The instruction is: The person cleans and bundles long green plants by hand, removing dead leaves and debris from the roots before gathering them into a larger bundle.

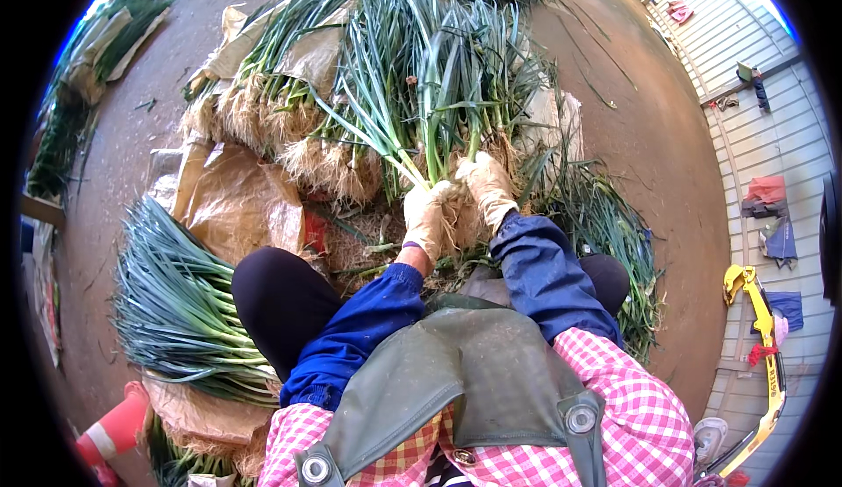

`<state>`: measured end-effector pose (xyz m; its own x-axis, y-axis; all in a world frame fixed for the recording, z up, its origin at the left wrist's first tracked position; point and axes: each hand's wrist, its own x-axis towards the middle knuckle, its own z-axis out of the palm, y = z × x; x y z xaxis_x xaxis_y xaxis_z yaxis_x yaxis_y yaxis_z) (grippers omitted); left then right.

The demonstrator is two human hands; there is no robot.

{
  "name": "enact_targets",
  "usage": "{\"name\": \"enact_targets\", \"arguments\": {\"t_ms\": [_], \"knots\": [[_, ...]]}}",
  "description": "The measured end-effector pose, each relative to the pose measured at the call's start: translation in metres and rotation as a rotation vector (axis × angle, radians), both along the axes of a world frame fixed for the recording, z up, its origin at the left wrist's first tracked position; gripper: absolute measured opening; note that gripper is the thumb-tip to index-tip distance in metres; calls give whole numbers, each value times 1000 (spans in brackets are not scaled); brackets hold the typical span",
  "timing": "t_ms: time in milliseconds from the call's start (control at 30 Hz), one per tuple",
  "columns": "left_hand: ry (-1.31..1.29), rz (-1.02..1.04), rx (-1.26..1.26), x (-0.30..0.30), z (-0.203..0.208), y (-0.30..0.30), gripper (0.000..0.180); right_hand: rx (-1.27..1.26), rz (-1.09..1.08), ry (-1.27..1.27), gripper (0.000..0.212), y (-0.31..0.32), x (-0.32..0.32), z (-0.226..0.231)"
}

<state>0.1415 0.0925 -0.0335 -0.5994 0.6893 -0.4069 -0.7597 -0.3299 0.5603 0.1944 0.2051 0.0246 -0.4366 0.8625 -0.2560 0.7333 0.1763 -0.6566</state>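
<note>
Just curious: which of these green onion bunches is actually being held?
The upright bunch in the middle: both gloved hands, left and right, grip its rooty base.

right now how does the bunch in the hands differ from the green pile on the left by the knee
The held bunch stands with its leaves fanning away from the person, gripped at the root end by the left hand and right hand; the left pile lies flat, untouched. The held bunch shows pale stalks and tan, hairy roots; the left pile shows only green leaves. Its leaves splay loosely, while the pile's lie packed side by side. Both are long green onion-like stalks.
</note>
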Motion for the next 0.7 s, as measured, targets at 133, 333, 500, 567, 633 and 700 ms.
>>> {"name": "enact_targets", "arguments": {"t_ms": [133, 333, 500, 567, 633, 700], "knots": [[97, -174, 18, 0, 21, 4, 9, 337, -101, -370, 25, 54, 25, 20], [10, -191, 5, 8, 36, -1, 11, 115, 36, 228, 39, 34, 1, 38], [330, -80, -145, 15, 16, 2, 21, -100, 192, 126, 52, 17, -28, 12], [281, -136, -255, 12, 22, 0, 29, 270, 184, -76, 53, 6, -27, 7], [178, -185, -296, 11, 34, -6, 31, 33, 160, 74, 50, 1, -11, 11], [59, -124, -155, 15, 44, 3, 32, 313, 370, 243, 37, 17, 17, -16]]}}
